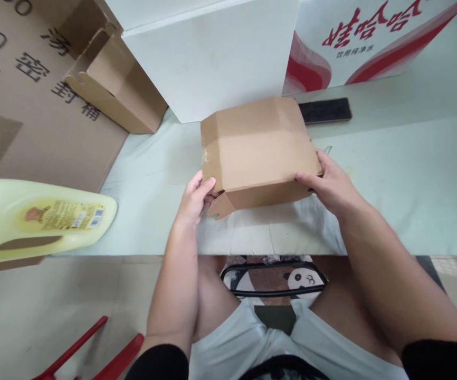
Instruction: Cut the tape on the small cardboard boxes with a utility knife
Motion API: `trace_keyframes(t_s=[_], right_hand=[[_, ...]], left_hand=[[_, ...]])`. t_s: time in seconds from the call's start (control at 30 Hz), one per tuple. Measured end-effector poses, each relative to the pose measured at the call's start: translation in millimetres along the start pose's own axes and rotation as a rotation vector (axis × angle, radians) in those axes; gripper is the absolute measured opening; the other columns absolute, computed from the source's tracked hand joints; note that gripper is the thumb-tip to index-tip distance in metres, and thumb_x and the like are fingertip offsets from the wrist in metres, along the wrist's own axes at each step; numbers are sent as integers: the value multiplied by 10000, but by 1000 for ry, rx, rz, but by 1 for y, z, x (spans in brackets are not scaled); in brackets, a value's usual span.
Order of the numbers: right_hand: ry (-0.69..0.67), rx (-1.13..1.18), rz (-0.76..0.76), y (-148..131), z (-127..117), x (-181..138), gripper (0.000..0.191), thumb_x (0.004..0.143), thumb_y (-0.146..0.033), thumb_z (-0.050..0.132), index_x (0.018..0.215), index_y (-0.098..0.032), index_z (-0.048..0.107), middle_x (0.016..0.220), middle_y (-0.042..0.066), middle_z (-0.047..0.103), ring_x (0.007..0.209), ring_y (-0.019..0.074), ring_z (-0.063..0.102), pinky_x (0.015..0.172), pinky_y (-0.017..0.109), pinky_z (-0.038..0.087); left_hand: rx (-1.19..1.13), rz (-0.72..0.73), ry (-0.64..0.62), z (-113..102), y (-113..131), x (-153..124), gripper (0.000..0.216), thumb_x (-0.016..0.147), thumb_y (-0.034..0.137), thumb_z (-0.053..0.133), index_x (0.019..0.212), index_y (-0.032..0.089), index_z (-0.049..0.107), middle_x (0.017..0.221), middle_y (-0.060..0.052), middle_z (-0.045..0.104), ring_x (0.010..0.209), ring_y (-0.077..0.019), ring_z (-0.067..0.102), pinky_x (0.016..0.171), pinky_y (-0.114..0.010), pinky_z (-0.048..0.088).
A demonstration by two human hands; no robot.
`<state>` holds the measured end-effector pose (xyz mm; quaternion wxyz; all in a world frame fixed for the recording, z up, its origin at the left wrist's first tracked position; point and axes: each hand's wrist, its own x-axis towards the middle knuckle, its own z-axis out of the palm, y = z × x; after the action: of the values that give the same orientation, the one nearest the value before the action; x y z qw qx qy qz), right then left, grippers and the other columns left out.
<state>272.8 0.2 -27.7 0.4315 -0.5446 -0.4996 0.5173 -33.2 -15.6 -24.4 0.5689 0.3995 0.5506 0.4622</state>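
Pale shorts [228, 338] lie nearest, at six o'clock; beyond them, toward twelve, a cardboard box [262, 148] is held at or just above the bench [406, 184], which of the two I cannot tell. Left hand [190, 206] and right hand [333, 184] pinch its near corners, at eight and four o'clock, thumbs uppermost. It should handle as light, fairly stiff and not slippery, though easily creased; folded corners look the firmest hold. Its long axis runs roughly nine to three, right end farther away; a loose flap [221, 207] points toward seven.
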Motion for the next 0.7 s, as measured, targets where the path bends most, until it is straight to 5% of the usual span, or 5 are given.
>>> trace_keyframes(t_s=[0.17,0.33,0.7], right_hand=[[44,-163,-93,-1,-1,-3,877,581,-557,897,1315,-238,539,1321,135,668,1220,369,650,985,532,585],[51,-212,-259,7,1,-5,1183,627,-603,894,1576,-318,249,1228,134,688,1104,365,698,955,588,572],[40,-419,-368,15,0,-4,1185,580,-630,915,1555,-320,317,1469,149,569,1258,407,623,1066,607,496]], left_hand=[[-25,6,3,1,0,0,462,667,531,872,929,214,663,730,-11,728,556,-160,663,440,-246,425],[-45,-12,20,3,2,-1,475,649,503,883,949,208,662,786,-20,761,600,-171,704,482,-245,484],[-29,-7,6,2,-2,2,457,675,533,868,928,219,651,731,-10,746,559,-165,688,434,-238,443]])
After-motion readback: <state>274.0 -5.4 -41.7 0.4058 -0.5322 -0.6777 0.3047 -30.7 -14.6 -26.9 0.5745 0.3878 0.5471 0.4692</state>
